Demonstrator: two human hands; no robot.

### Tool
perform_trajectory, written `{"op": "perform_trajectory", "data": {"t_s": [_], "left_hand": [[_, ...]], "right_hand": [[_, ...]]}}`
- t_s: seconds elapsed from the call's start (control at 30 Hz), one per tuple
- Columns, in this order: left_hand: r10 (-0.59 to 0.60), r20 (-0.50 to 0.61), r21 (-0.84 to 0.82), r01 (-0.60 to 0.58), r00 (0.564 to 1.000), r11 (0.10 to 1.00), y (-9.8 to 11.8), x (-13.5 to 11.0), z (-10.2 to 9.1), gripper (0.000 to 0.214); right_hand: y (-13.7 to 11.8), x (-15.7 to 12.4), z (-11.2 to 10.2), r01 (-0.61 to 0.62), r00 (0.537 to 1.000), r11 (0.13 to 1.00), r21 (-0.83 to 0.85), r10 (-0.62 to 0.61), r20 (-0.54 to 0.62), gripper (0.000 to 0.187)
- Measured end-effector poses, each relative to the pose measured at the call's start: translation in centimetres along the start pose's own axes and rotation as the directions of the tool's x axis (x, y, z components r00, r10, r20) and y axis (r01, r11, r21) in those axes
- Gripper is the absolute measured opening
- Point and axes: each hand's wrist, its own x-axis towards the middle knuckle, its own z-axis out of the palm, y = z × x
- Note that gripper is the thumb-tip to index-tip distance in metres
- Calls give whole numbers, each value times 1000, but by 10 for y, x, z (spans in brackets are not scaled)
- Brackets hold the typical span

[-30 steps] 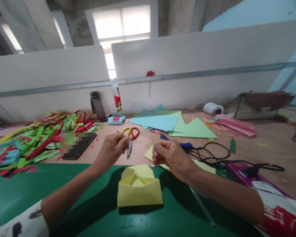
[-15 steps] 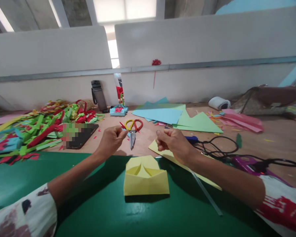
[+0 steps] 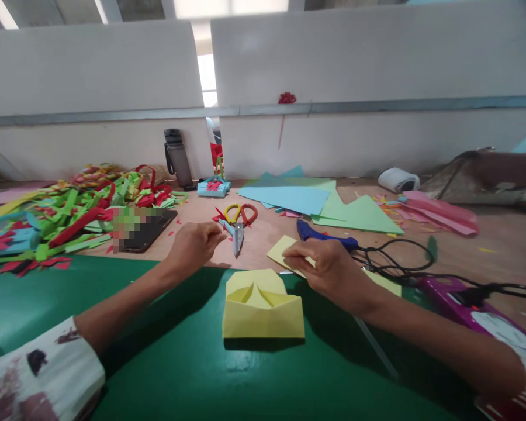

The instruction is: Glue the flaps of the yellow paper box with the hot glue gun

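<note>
Right hand [image 3: 333, 270]: fingers pressed flat on yellow paper sheet [image 3: 284, 250] at green mat [image 3: 166, 374] edge. Left hand [image 3: 195, 245]: fingers pinched together, contents unclear, near scissors [image 3: 238, 221]. Folded yellow paper [image 3: 263, 305] lies between the hands on the desk; likely light, creasable, best pinched at the edges.

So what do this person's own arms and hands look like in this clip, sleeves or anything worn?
Both hands are bare: no gloves, and no rings or watch that I can see. The left hand comes from a short white sleeve with dark reddish-brown blotches. The right hand comes from a white sleeve printed with red. Forearms are uncovered.
</note>
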Motion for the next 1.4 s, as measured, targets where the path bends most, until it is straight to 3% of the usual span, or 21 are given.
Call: {"op": "perform_trajectory", "data": {"t_s": [0.13,0.23,0.33,0.47,0.6,0.77,0.87,1.03,1.2,1.3,1.4], "left_hand": [[-66,-80,-36,63,995,997,0,-2,2,34],[-99,-29,-146,93,995,985,3,-3,3,27],[-136,71,-292,151,988,945,6,-4,3,13],[-228,224,-499,312,948,808,6,-4,5,25],[-264,386,-637,462,884,617,0,-4,10,35],[-241,465,-713,521,852,468,-1,-5,13,37],[-250,451,-729,515,857,451,3,-6,13,35],[-291,382,-721,480,877,500,4,-5,8,29],[-342,310,-686,458,887,566,-4,-3,1,46],[-271,461,-623,525,845,580,-2,-10,-1,43],[-81,658,-627,604,749,492,3,-19,3,41]], "right_hand": [[-6,-14,-1,-122,992,985,120,118,33,42],[-7,-21,2,-56,998,964,258,48,38,38],[-9,-27,6,88,995,931,354,-101,17,22],[-13,-35,9,224,970,914,339,-242,11,28],[-14,-41,12,224,963,917,330,-259,67,21],[-12,-40,13,218,965,912,348,-256,64,13],[-10,-40,14,236,961,910,339,-270,54,14],[-10,-41,17,285,949,898,336,-313,30,9],[-7,-42,16,376,924,901,216,-349,-154,13],[-5,-40,14,439,887,892,105,-412,-206,15],[-5,-38,13,478,864,877,54,-459,-205,13]]}}
